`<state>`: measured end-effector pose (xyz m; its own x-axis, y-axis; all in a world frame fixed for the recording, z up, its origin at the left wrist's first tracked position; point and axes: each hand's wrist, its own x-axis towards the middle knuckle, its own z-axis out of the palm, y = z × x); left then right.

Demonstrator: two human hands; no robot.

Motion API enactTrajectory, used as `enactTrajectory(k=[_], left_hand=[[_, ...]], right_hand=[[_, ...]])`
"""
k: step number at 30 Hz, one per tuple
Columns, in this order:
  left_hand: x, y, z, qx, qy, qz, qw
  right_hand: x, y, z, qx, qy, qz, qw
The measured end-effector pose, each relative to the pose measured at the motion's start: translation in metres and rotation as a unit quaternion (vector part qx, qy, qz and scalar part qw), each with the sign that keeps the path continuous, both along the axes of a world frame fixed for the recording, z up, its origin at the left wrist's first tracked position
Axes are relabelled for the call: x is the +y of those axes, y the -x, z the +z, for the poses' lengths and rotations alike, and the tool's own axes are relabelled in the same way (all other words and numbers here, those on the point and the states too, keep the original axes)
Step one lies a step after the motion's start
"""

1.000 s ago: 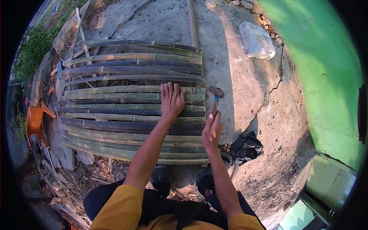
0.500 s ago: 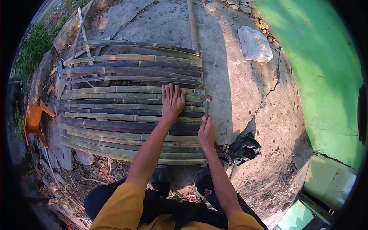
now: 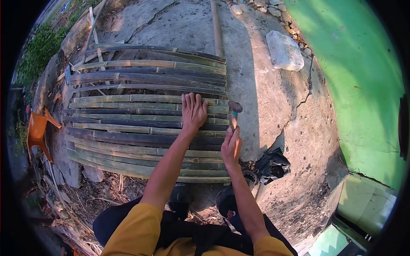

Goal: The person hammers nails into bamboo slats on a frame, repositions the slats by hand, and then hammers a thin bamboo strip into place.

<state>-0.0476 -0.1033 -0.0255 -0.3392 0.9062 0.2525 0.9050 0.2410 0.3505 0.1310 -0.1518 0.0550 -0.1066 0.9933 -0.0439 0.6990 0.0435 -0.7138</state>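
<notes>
Split bamboo slats (image 3: 115, 138) lie side by side in a rack in front of me, some green and some dark. My left hand (image 3: 194, 113) rests flat on the upper-middle slats near their right end, fingers extended and holding nothing. My right hand (image 3: 231, 147) is closed round the handle of a hammer (image 3: 235, 107) at the slats' right ends. The hammer has a dark head and a teal band below it. Its head is beside the end of a green slat; whether they touch is unclear.
An orange plastic chair (image 3: 37, 130) is at the left. A whitish block (image 3: 285, 50) lies on the concrete (image 3: 273, 102) at the upper right. A black plastic bag (image 3: 273, 165) sits right of the rack. A pole (image 3: 216, 27) extends from the rack's top; a green surface (image 3: 350, 77) is at the right.
The hammer head has moved slightly up and to the right, and its dark top shows more. My left hand stays on the slats.
</notes>
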Motion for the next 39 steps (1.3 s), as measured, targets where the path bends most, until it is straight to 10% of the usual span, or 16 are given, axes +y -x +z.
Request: enactTrajectory(k=[10,12,14,30,34,39], left_hand=[[-0.004,-0.001,0.000,0.000,0.010,-0.007,1.000],[-0.002,-0.001,0.004,-0.008,0.005,-0.005,1.000],[0.001,-0.002,0.004,-0.007,0.000,-0.001,1.000],[-0.003,0.000,0.001,0.006,-0.012,0.001,1.000],[-0.004,-0.004,0.001,-0.007,-0.029,-0.001,1.000],[-0.002,0.000,0.001,-0.016,-0.023,0.001,1.000]], right_hand=[[0.022,0.004,0.064,0.099,-0.017,-0.056,0.993],[0.006,-0.005,0.013,0.111,-0.051,-0.081,0.989],[0.004,-0.014,-0.031,-0.122,-0.013,0.045,0.991],[0.014,0.004,0.045,0.054,-0.064,-0.007,0.996],[0.007,-0.008,-0.018,-0.119,0.001,0.079,0.990],[-0.002,-0.010,-0.005,-0.009,0.008,-0.011,1.000]])
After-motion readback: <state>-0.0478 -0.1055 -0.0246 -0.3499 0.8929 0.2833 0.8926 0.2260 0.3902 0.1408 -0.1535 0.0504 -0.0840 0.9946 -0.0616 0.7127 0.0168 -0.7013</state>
